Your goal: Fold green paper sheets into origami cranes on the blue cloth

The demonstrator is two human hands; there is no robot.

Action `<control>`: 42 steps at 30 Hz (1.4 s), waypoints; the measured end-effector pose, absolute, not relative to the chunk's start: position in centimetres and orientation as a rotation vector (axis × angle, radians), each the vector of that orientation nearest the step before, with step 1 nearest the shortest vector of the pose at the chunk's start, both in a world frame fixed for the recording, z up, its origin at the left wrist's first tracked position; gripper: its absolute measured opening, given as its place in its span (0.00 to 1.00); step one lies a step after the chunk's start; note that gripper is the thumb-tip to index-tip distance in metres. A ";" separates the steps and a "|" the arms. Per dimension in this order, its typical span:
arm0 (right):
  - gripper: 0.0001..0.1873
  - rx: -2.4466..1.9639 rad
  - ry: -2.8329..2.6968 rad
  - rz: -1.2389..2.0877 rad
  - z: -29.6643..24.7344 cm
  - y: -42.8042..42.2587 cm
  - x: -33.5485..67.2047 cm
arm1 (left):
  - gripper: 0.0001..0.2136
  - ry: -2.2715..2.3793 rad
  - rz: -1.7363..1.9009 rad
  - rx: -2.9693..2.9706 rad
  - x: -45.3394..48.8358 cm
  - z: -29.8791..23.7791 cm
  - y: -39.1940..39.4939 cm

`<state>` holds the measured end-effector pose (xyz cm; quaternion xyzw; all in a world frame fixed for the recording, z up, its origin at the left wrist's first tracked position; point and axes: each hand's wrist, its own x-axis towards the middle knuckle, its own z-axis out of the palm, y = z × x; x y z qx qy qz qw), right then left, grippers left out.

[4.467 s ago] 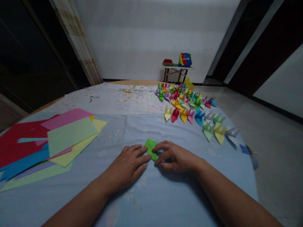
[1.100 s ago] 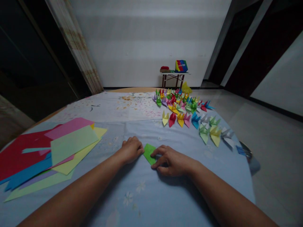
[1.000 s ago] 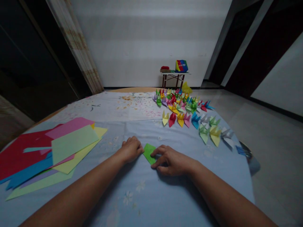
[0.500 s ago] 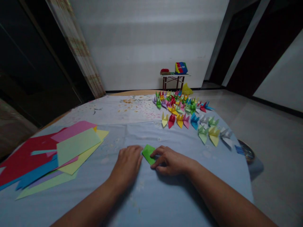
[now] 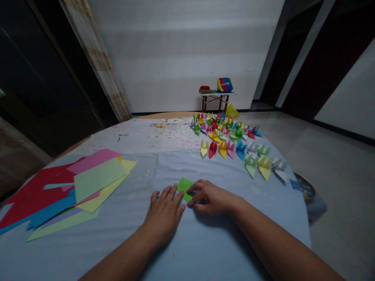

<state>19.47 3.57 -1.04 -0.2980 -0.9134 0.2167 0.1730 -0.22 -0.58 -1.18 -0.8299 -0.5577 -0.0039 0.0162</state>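
Note:
A small folded square of green origami paper point(image 5: 184, 184) lies on the blue tablecloth between my hands, one corner pointing away from me. My left hand point(image 5: 164, 215) rests palm down with its fingers spread, the index fingertip touching the paper's left edge. From the other side, my right hand point(image 5: 210, 198) has its curled fingers and thumb on the paper's right edge. Those fingers cover part of that edge.
Loose coloured paper sheets point(image 5: 99, 175) overlap on the left. Several folded paper cranes point(image 5: 222, 149) stand in rows and a cluster at the back right. Beyond the table are a small stand point(image 5: 216, 94) with a colourful box point(image 5: 224, 84) and a yellow bag point(image 5: 232, 111).
My left hand has opened, spreading its fingers, and moved slightly right so they reach the green paper. My right hand stays at the paper's right side.

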 end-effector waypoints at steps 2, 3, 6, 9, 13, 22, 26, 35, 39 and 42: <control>0.14 -0.850 -2.576 0.622 -1.1 3.5 19.4 | 0.18 -1.735 -0.014 -2.550 0.2 -1.0 -0.8; 0.14 -0.851 -2.568 0.629 -1.1 3.5 19.4 | 0.19 -1.730 -0.024 -2.529 0.4 -1.0 -1.0; 0.14 -0.837 -2.554 0.652 -1.1 3.5 19.5 | 0.19 -1.702 -0.074 -2.491 1.1 -1.3 -1.5; 0.16 -0.798 -2.531 0.682 -1.2 3.6 19.6 | 0.19 -1.706 -0.093 -2.493 1.5 -2.0 -1.9; 0.22 -0.893 -2.395 0.771 -1.7 4.0 19.7 | 0.19 -1.719 -0.104 -2.505 1.5 -2.5 -2.0; 0.17 -0.966 -2.304 0.453 -3.7 5.5 19.4 | 0.20 -1.709 -0.156 -2.568 0.9 -2.5 -1.9; 0.14 -1.085 -2.366 0.342 -4.0 5.8 19.1 | 0.20 -1.727 -0.159 -2.596 0.8 -2.3 -1.8; 0.12 -1.185 -2.404 0.300 -3.9 5.6 18.5 | 0.20 -1.767 -0.167 -2.655 0.3 -2.6 -1.5; 0.13 -1.193 -2.410 0.281 -3.8 5.5 18.5 | 0.20 -1.790 -0.194 -2.685 0.2 -2.2 -1.4; 0.13 -1.191 -2.417 0.273 -3.8 5.4 18.5 | 0.19 -1.778 -0.229 -2.709 -0.1 -2.1 -1.3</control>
